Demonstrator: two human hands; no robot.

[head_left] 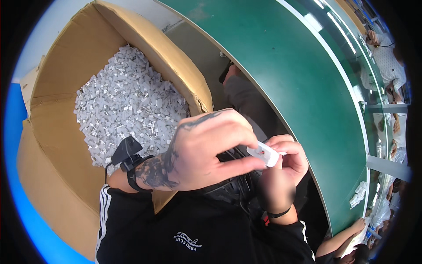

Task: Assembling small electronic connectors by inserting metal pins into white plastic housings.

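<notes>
A: Which step? Both hands look mid-assembly; left hand (206,149) and right hand (283,165) pinch one small white plastic part (263,155) between fingertips, at chest height.

B: Next calls for a steady press; beyond, the cardboard box (57,145) holds more white parts (127,105); green conveyor (299,79) farthest.
</notes>
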